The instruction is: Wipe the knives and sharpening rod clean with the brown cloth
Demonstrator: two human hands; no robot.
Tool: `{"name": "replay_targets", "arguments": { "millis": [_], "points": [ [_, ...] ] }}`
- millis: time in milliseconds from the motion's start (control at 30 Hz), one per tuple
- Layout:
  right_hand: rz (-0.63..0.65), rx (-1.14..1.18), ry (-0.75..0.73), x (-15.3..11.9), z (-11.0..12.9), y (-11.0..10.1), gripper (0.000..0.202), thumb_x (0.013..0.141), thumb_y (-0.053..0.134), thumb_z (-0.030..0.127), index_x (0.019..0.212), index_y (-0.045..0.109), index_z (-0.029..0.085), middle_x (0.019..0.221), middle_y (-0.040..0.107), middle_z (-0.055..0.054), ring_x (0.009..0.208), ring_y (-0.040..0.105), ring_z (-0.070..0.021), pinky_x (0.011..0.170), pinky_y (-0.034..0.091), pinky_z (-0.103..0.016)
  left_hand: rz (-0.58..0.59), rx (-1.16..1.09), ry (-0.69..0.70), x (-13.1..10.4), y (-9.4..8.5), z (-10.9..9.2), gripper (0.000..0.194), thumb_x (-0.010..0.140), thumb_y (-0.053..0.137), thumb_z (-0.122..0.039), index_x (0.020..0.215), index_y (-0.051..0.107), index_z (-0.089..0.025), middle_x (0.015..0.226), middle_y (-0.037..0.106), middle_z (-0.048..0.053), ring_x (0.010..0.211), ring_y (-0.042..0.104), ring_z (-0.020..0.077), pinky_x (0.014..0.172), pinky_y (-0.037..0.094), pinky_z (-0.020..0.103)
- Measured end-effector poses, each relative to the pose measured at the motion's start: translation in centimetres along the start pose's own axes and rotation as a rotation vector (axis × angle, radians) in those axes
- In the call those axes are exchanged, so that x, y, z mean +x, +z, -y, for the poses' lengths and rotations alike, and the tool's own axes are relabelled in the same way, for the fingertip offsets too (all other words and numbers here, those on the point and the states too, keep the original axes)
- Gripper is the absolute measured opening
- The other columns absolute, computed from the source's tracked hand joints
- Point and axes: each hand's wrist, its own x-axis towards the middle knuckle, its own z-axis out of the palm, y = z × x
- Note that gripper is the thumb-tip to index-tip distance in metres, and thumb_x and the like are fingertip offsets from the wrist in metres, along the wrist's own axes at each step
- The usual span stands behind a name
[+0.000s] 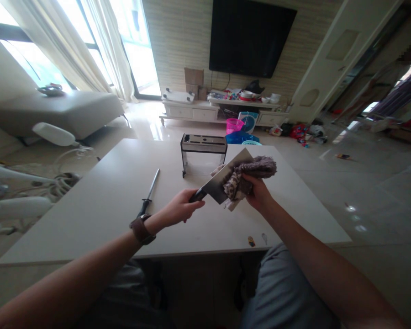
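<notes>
My left hand [183, 205] is closed round the black handle of a cleaver [216, 184], whose broad blade tilts up to the right above the table. Bunched in my right hand [258, 194] is a fluffy grey-brown cloth [250, 176], pressed against the blade and covering part of it. Left of my left hand, a sharpening steel [152, 185] lies on the white table [99, 219]. Behind the cleaver stands a knife block [204, 145] with slots in its top and a see-through body; the blade overlaps its lower right side.
Two small items, one a yellow figure [251, 241], lie near the table's front edge. White chairs [55, 135] crowd the left side. Beyond the table are a pink basket [234, 124], a cluttered low cabinet [192, 111] and a wall television [251, 36].
</notes>
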Motion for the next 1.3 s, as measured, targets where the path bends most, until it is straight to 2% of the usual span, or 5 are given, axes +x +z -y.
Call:
{"name": "replay_targets", "arguments": {
  "millis": [400,767,967,1100,1300],
  "points": [
    [-0.086,0.053,-0.073,1.2,0.7,-1.5,0.023,0.063,0.077,0.014,0.085,0.074,0.019,0.082,0.079,0.000,0.072,0.073,-0.0174,0.072,0.062,-0.029,0.045,0.049,-0.001,-0.5,-0.2,-0.2,0.022,0.086,0.064,-0.036,0.081,0.050,-0.019,0.049,0.046,-0.009,0.038,0.045,0.0083,0.036,0.040,0.018],
    [-0.033,0.038,-0.062,1.5,1.3,-1.5,0.016,0.070,0.075,0.019,0.085,0.071,0.024,0.084,0.079,0.002,0.075,0.075,-0.0179,0.077,0.064,-0.032,0.005,-0.048,-0.013,-0.6,-1.0,0.5,0.022,0.086,0.065,-0.034,0.078,0.051,-0.019,0.048,0.048,-0.009,0.034,0.042,0.0073,0.033,0.035,0.017],
    [0.032,0.026,0.056,-0.9,-1.2,0.9,0.022,0.063,0.082,0.020,0.083,0.073,0.023,0.090,0.080,0.002,0.084,0.074,-0.0182,0.083,0.062,-0.031,-0.038,-0.147,0.030,0.1,0.4,0.3,0.023,0.085,0.064,-0.034,0.077,0.047,-0.019,0.045,0.046,-0.010,0.033,0.043,0.0071,0.032,0.034,0.016],
    [0.101,-0.005,0.139,-2.8,-3.5,2.4,0.028,0.058,0.087,0.022,0.083,0.074,0.022,0.090,0.080,0.001,0.083,0.073,-0.0184,0.082,0.060,-0.031,-0.065,-0.176,0.067,0.4,1.5,0.3,0.014,0.083,0.059,-0.029,0.084,0.050,-0.018,0.044,0.047,-0.010,0.033,0.043,0.0076,0.032,0.036,0.016],
    [0.105,-0.077,0.123,-3.6,-4.6,2.7,0.037,0.052,0.090,0.019,0.086,0.074,0.020,0.087,0.079,-0.001,0.083,0.073,-0.0207,0.080,0.059,-0.033,-0.082,-0.126,0.089,0.4,2.0,0.1,0.015,0.078,0.057,-0.024,0.090,0.052,-0.016,0.045,0.048,-0.010,0.033,0.045,0.0085,0.032,0.036,0.017]
  ]
}}
